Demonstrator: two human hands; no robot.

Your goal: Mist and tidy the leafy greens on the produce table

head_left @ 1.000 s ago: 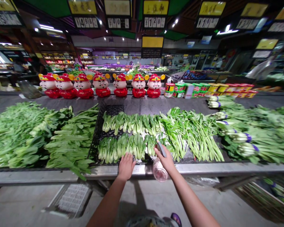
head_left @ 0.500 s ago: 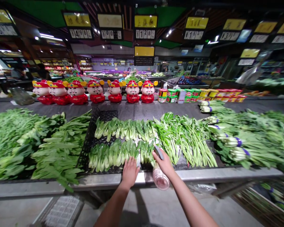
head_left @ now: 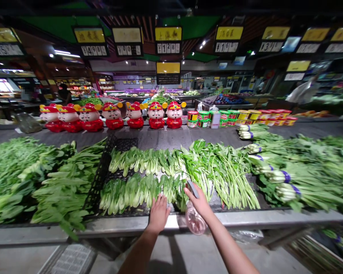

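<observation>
My right hand is wrapped around the neck of a clear, pinkish spray bottle with a grey spray head. The bottle hangs below the hand, over the metal front edge of the vegetable stand. To its left, my left hand lies flat, fingers stretched out and holding nothing. Its fingertips reach the lower ends of the front row of bok choy. A second row of bok choy lies behind. Just right of the spray head is a heap of long-stemmed greens.
A black plastic crate borders the bok choy, with leafy greens left of it. Bundled greens with purple bands lie at right. Red figurine jars and stacked tubs line the back. Price signs hang overhead.
The view has shifted a little, so the stand sits lower and further left. Both hands stay near the front edge, the right hand still gripping the spray bottle, whose angle differs slightly.
</observation>
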